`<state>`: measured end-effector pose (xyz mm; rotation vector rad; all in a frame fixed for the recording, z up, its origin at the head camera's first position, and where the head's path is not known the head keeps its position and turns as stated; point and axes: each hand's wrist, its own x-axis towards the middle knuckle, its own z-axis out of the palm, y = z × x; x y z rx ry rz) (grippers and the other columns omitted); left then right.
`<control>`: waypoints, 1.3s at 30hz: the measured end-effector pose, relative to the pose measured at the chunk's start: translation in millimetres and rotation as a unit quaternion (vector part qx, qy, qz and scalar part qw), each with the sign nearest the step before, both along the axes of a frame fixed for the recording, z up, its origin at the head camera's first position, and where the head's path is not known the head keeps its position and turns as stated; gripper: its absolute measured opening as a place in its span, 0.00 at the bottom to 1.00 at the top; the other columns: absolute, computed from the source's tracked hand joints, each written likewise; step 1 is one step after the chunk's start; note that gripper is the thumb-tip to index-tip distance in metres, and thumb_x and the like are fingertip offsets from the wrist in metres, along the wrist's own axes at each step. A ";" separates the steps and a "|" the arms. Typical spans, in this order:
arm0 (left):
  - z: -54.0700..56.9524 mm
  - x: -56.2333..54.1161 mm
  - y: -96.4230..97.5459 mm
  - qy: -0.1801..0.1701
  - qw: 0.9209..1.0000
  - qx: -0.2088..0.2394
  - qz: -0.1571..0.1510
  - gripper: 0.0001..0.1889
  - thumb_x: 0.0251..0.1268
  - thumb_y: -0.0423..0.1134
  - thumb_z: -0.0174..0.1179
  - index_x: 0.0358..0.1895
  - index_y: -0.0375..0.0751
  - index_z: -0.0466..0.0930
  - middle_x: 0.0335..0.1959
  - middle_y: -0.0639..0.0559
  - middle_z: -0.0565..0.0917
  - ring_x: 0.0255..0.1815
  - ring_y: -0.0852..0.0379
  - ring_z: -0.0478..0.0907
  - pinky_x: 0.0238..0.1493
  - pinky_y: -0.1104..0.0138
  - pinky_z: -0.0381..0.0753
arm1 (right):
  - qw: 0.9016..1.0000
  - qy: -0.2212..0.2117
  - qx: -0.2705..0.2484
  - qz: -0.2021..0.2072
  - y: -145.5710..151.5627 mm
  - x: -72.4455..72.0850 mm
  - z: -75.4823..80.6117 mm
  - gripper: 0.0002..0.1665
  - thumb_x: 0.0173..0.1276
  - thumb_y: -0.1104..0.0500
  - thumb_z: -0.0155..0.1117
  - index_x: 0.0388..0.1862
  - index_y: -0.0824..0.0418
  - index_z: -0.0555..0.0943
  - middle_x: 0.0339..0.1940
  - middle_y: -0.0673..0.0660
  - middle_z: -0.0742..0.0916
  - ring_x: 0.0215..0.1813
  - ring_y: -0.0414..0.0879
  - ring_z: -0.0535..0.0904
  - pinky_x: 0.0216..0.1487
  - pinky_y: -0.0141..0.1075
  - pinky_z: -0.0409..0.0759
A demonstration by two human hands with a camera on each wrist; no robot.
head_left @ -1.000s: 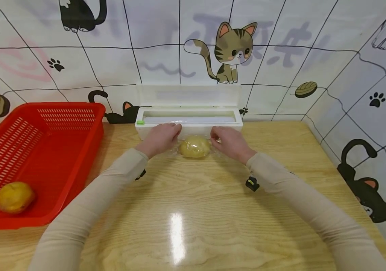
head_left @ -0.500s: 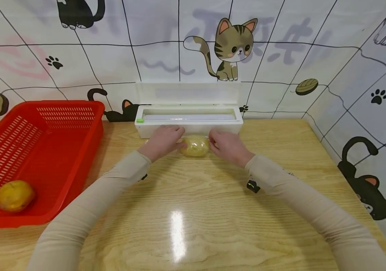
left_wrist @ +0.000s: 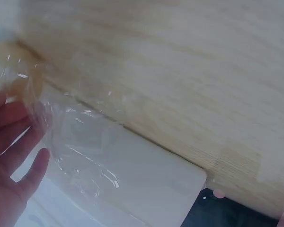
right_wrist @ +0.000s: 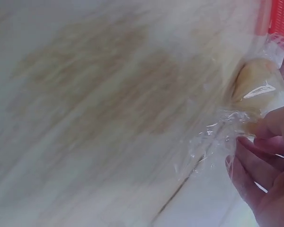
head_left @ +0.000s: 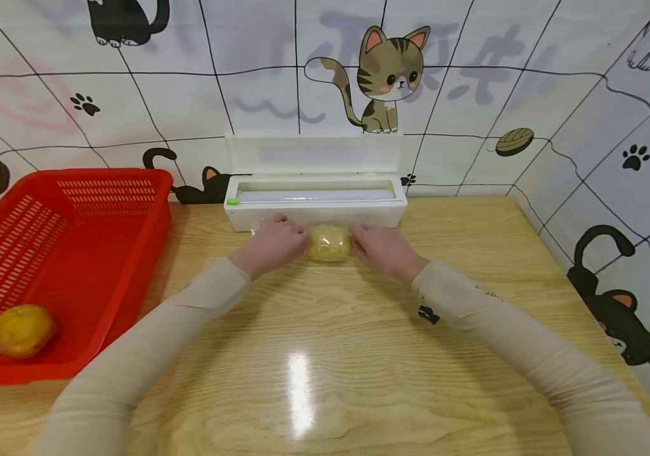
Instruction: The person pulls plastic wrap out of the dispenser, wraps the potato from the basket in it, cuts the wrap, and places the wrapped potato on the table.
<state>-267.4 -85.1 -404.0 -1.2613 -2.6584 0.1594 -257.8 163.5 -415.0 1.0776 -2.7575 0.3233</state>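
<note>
A rounded yellow fruit point(head_left: 329, 243), wrapped in clear plastic wrap point(left_wrist: 85, 156), lies on the table in front of the white box in the head view. At its left end my left hand point(head_left: 277, 244) pinches the gathered wrap. My right hand point(head_left: 384, 250) holds the wrap at the other end, fingertips right against the fruit. In the right wrist view, crumpled plastic bunches beside the right fingers point(right_wrist: 255, 165) and the fruit's surface shines through. Loose film spreads out from the left fingers point(left_wrist: 14, 146) over the box's front in the left wrist view.
Behind the hands stands a long white wrap box point(head_left: 316, 218), lid raised against the wall, a film roll point(head_left: 319, 196) inside. To the left, a red basket point(head_left: 114, 278) holds another yellow fruit point(head_left: 24, 330). A cat-printed covering point(head_left: 268, 95) lines the wall at the back and right.
My left hand has come nearer the fruit and lower, bringing the wrap in at its left end. The right hand has closed in on the right end. The fruit stays about where it was.
</note>
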 end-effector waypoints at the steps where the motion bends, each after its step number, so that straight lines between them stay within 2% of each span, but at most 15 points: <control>1: -0.7 1.6 -0.6 0.002 1.000 -0.008 -0.002 0.07 0.65 0.41 0.63 0.39 0.42 0.82 0.37 0.51 0.85 0.39 0.51 0.81 0.56 0.57 0.69 | 1.000 -0.003 0.000 0.003 -0.2 0.6 -0.6 0.08 0.69 0.65 0.57 0.31 0.60 0.69 0.19 0.51 0.73 0.20 0.43 0.68 0.20 0.35 0.70; 6: -6.6 6.7 -4.2 -0.021 1.000 -0.015 0.007 0.12 0.70 0.43 0.59 0.42 0.36 0.80 0.40 0.46 0.83 0.41 0.49 0.81 0.52 0.57 0.73 | 0.999 -0.050 0.001 0.001 1.1 4.9 -2.7 0.06 0.70 0.63 0.56 0.40 0.64 0.70 0.28 0.54 0.75 0.25 0.45 0.71 0.26 0.36 0.74; 9: -11.2 7.5 -8.2 -0.066 0.997 0.022 0.013 0.13 0.68 0.42 0.60 0.42 0.33 0.75 0.36 0.46 0.80 0.35 0.49 0.79 0.42 0.57 0.78 | 0.995 -0.100 -0.015 -0.011 3.5 6.9 -3.6 0.13 0.68 0.60 0.57 0.46 0.66 0.70 0.35 0.56 0.78 0.29 0.46 0.73 0.32 0.37 0.77; 13: -14.2 7.9 -14.5 -0.141 0.986 0.081 0.020 0.11 0.66 0.33 0.61 0.42 0.34 0.67 0.31 0.47 0.73 0.29 0.52 0.73 0.34 0.59 0.77 | 0.989 -0.137 -0.045 -0.023 5.5 8.9 -5.6 0.17 0.64 0.61 0.61 0.48 0.69 0.71 0.45 0.61 0.78 0.35 0.48 0.76 0.40 0.39 0.79; 18: -14.8 8.6 -18.2 -0.211 0.969 0.122 0.036 0.12 0.65 0.24 0.56 0.45 0.35 0.63 0.33 0.46 0.71 0.31 0.50 0.70 0.37 0.60 0.75 | 0.993 -0.108 -0.047 -0.011 6.9 11.2 -11.8 0.17 0.58 0.72 0.64 0.46 0.73 0.71 0.50 0.66 0.75 0.41 0.53 0.77 0.45 0.39 0.79; 21: -17.6 8.5 -21.4 -0.248 0.959 0.131 0.041 0.13 0.69 0.25 0.50 0.52 0.35 0.62 0.46 0.40 0.75 0.43 0.46 0.76 0.48 0.56 0.76 | 0.993 -0.095 -0.065 -0.006 8.8 12.2 -14.0 0.15 0.57 0.76 0.61 0.43 0.73 0.71 0.48 0.65 0.75 0.42 0.54 0.77 0.45 0.39 0.79; 23: -20.7 8.1 -25.6 -0.275 0.952 0.126 0.041 0.18 0.73 0.27 0.45 0.62 0.37 0.59 0.59 0.36 0.72 0.57 0.42 0.73 0.59 0.54 0.70 | 0.990 -0.116 -0.083 -0.012 11.4 11.7 -14.8 0.13 0.59 0.76 0.59 0.42 0.72 0.72 0.46 0.63 0.75 0.43 0.53 0.77 0.46 0.39 0.79; 25: -23.9 7.5 -30.8 -0.295 0.948 0.120 0.031 0.24 0.74 0.27 0.43 0.70 0.36 0.53 0.69 0.34 0.63 0.67 0.39 0.64 0.67 0.52 0.60 | 0.984 -0.149 -0.097 -0.023 14.4 9.7 -13.6 0.11 0.60 0.75 0.59 0.42 0.71 0.73 0.44 0.62 0.77 0.45 0.54 0.78 0.48 0.41 0.79; 27: -24.6 6.6 -35.5 -0.314 0.942 0.118 0.013 0.30 0.73 0.28 0.45 0.74 0.32 0.46 0.73 0.33 0.56 0.71 0.38 0.57 0.70 0.52 0.53 | 0.977 -0.185 -0.103 -0.034 17.6 6.7 -10.9 0.12 0.60 0.74 0.59 0.44 0.71 0.74 0.44 0.62 0.79 0.48 0.56 0.78 0.52 0.44 0.77; 28: -23.9 6.3 -37.2 -0.328 0.936 0.126 0.007 0.31 0.72 0.28 0.46 0.74 0.30 0.44 0.73 0.32 0.54 0.72 0.38 0.54 0.70 0.52 0.51 | 0.975 -0.198 -0.099 -0.035 19.2 5.3 -9.1 0.13 0.60 0.73 0.60 0.46 0.71 0.75 0.45 0.62 0.80 0.49 0.57 0.78 0.53 0.45 0.76; 31: -16.8 6.1 -38.9 -0.351 0.924 0.151 0.001 0.34 0.69 0.29 0.51 0.72 0.23 0.43 0.72 0.28 0.54 0.71 0.35 0.54 0.70 0.50 0.52 | 0.974 -0.215 -0.071 -0.025 22.8 3.2 -1.3 0.18 0.60 0.69 0.63 0.50 0.74 0.76 0.49 0.67 0.82 0.54 0.60 0.77 0.58 0.49 0.73; 33: -9.5 6.6 -37.4 -0.345 0.925 0.157 0.016 0.34 0.70 0.31 0.52 0.71 0.21 0.45 0.70 0.26 0.56 0.71 0.34 0.53 0.69 0.49 0.52 | 0.975 -0.217 -0.046 -0.021 24.4 3.4 4.8 0.22 0.62 0.66 0.64 0.53 0.75 0.76 0.54 0.69 0.80 0.58 0.62 0.75 0.61 0.51 0.69; 34: -5.6 7.0 -35.7 -0.328 0.932 0.151 0.024 0.33 0.70 0.32 0.52 0.70 0.20 0.47 0.69 0.25 0.57 0.71 0.34 0.54 0.69 0.49 0.52 | 0.975 -0.218 -0.036 -0.026 24.5 4.1 8.5 0.24 0.63 0.64 0.64 0.56 0.76 0.75 0.56 0.70 0.79 0.60 0.63 0.73 0.63 0.51 0.67; 36: 1.7 8.1 -30.2 -0.274 0.952 0.127 0.042 0.31 0.70 0.34 0.53 0.68 0.19 0.52 0.67 0.25 0.61 0.70 0.33 0.55 0.69 0.49 0.53 | 0.977 -0.209 -0.020 -0.040 23.2 5.5 14.7 0.29 0.65 0.62 0.63 0.61 0.76 0.72 0.61 0.71 0.75 0.65 0.64 0.69 0.66 0.51 0.63; 39: 8.5 10.7 -16.5 -0.188 0.976 0.076 0.074 0.29 0.71 0.38 0.55 0.67 0.23 0.60 0.66 0.30 0.64 0.70 0.36 0.56 0.68 0.47 0.56 | 0.981 -0.181 -0.003 -0.065 14.6 7.5 21.7 0.34 0.66 0.59 0.63 0.66 0.75 0.66 0.66 0.71 0.71 0.68 0.64 0.65 0.68 0.51 0.60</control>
